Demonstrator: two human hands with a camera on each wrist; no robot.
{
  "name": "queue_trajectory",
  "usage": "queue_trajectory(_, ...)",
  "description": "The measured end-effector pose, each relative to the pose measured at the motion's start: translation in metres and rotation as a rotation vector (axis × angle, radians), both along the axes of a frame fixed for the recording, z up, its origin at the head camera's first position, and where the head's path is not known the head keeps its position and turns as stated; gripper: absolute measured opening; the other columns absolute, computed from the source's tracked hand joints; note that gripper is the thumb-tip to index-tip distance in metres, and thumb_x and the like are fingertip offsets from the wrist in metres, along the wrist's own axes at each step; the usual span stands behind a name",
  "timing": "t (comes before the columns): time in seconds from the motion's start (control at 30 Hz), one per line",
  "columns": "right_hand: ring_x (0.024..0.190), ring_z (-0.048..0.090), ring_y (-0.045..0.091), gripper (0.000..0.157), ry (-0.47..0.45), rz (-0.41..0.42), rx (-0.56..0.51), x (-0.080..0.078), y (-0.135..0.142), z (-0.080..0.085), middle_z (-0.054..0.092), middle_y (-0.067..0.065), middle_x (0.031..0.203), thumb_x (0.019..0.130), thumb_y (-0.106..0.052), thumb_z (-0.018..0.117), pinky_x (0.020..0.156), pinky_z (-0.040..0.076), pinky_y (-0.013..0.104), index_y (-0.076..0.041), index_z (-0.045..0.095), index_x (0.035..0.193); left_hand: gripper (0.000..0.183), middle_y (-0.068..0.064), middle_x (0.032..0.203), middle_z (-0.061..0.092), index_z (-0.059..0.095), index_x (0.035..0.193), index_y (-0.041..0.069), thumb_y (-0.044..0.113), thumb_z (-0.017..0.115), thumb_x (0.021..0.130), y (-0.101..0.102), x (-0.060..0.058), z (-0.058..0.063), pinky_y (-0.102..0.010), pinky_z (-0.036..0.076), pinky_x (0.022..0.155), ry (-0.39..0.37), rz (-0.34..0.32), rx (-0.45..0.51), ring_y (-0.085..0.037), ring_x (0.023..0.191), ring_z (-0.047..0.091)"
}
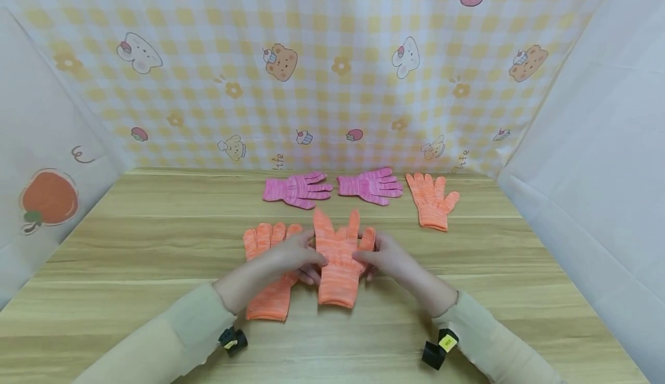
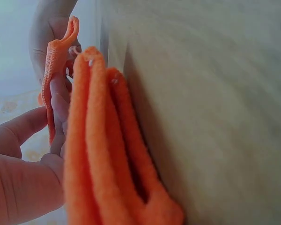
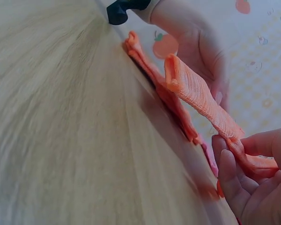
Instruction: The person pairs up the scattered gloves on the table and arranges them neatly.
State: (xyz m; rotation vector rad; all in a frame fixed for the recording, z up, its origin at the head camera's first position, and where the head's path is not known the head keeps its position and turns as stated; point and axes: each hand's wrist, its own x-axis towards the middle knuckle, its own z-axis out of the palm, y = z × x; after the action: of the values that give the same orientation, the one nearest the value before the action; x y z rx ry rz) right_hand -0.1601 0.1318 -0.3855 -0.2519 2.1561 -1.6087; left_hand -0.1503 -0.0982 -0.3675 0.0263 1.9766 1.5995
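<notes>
Between my two hands an orange knit glove (image 1: 339, 277) is held up off the table, cuff toward me. My left hand (image 1: 298, 254) pinches its left edge, thumb in front and fingers behind. On the other edge my right hand (image 1: 381, 254) grips it the same way, near the glove's thumb. Two of its fingers point up, and the ones between look folded. A second orange glove (image 1: 267, 303) lies flat on the table at the left, partly under my left forearm. In the right wrist view the held glove (image 3: 201, 96) hangs above the wooden surface.
Two pink gloves (image 1: 298, 190) (image 1: 370, 186) lie at the back of the wooden table (image 1: 130, 245), fingers to the right. Another orange glove (image 1: 428, 202) lies at the back right. A yellow checked cloth (image 1: 332, 101) hangs behind, with white cloth walls at both sides.
</notes>
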Motion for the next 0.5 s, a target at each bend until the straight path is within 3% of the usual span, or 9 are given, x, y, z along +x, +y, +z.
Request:
queue_trajectory(0.2,0.056,0.062,0.019,0.059,-0.013,0.039,-0.026,-0.0015,0.0031,-0.0058,0.066,0.012,0.072,0.093,-0.009,0.062,0.054,0.055,0.035,0.01,0.034,0.142,0.064,-0.014,0.09,0.069,0.031,0.145,0.008,0.005,0.064,0.09,0.0011,-0.0024,-0.0002,-0.034,0.056,0.056,-0.041,-0.01,-0.027,-0.023,0.059,0.067)
queue_trajectory(0.5,0.058,0.064,0.019,0.055,-0.059,0.046,-0.034,-0.0052,0.0081,-0.0082,0.068,0.016,0.076,0.094,-0.011,0.061,0.055,0.055,0.034,0.008,0.038,0.141,0.051,-0.016,0.089,0.069,0.039,0.135,0.005,0.004,0.063,0.09,0.0015,-0.0041,-0.0016,-0.036,0.057,0.057,-0.075,-0.007,-0.03,-0.024,0.059,0.067)
